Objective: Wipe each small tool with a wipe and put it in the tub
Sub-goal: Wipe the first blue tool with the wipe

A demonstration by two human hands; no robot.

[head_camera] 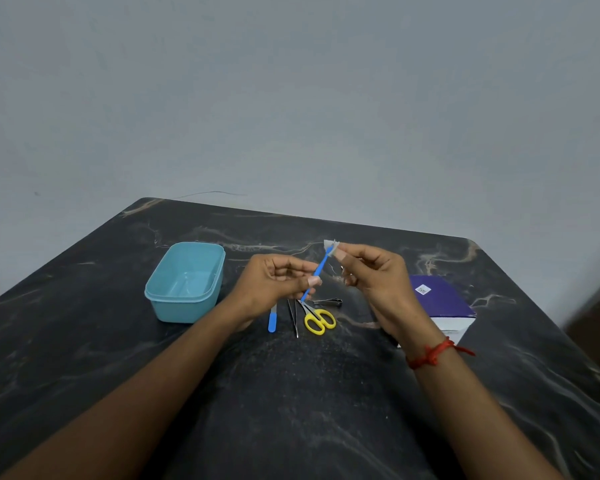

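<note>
My left hand pinches the lower part of a thin blue stick tool, held tilted above the table. My right hand pinches a small white wipe around the tool's upper tip. The light blue tub stands to the left of my hands with nothing visible inside. On the table below my hands lie a blue-handled file, metal tweezers, yellow-handled scissors and a metal nail clipper.
A purple and white box sits on the dark marbled table to the right, partly behind my right wrist. A grey wall stands behind the table's far edge.
</note>
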